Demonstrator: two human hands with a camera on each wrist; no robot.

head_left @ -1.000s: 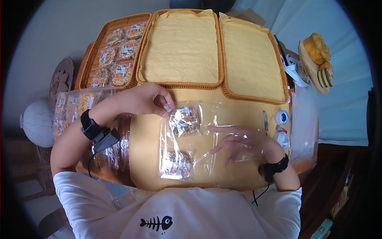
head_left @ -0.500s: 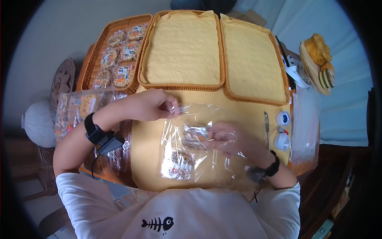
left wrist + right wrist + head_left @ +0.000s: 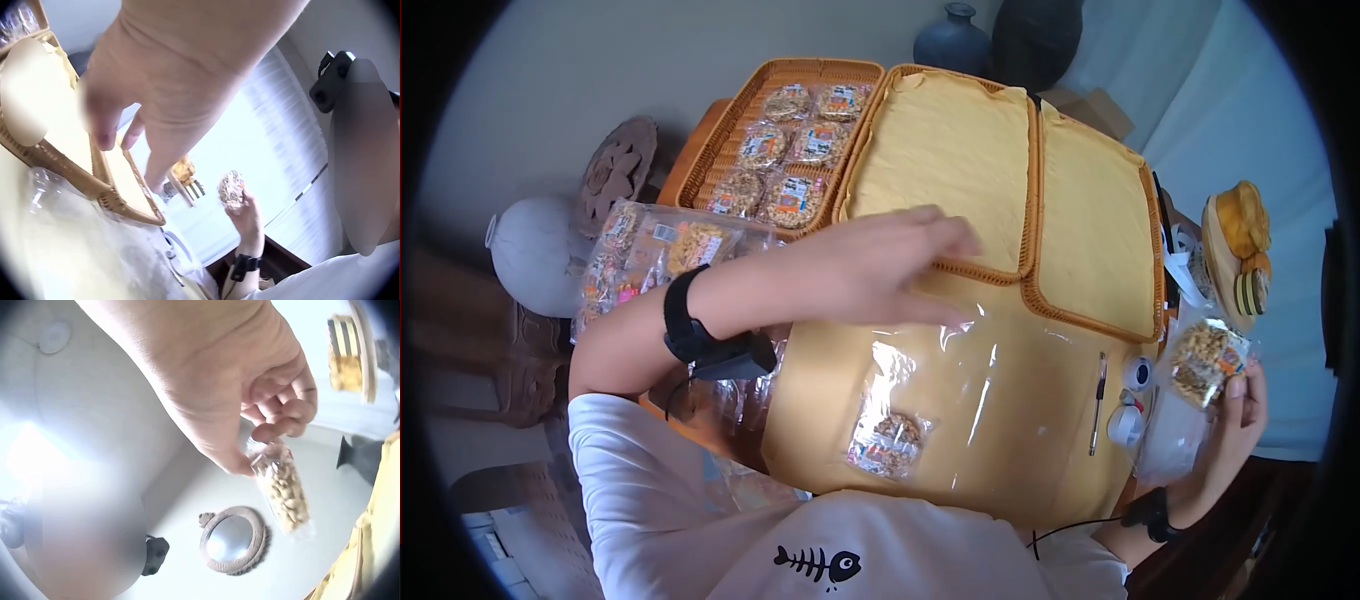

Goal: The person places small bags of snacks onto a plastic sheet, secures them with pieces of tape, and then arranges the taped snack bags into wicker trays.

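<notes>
My right hand (image 3: pixel 1240 420), out past the table's right side, pinches a clear-wrapped nut cake (image 3: pixel 1200 365) by its edge; the right wrist view shows the packet (image 3: pixel 286 490) hanging between thumb and fingers. Over the front of the middle basket, my left hand (image 3: pixel 880 265) is held with fingers spread and nothing in them, slightly blurred. Another wrapped nut cake (image 3: pixel 890 445) lies on the tan mat (image 3: pixel 1030 440) near the front edge, beside shiny clear film.
Six wrapped cakes lie in the left basket (image 3: pixel 725 150). Yellow cloth lines the middle basket (image 3: pixel 945 150) and right basket (image 3: pixel 1095 220). A pen (image 3: pixel 1097 405) and tape rolls (image 3: pixel 1125 425) are at the right. A packet-filled clear bag (image 3: pixel 665 240) is at the left.
My right hand has taken one packet off the mat and carried it far right, raised. The left hand has let go of the clear film and moved right. The head view has shifted.
</notes>
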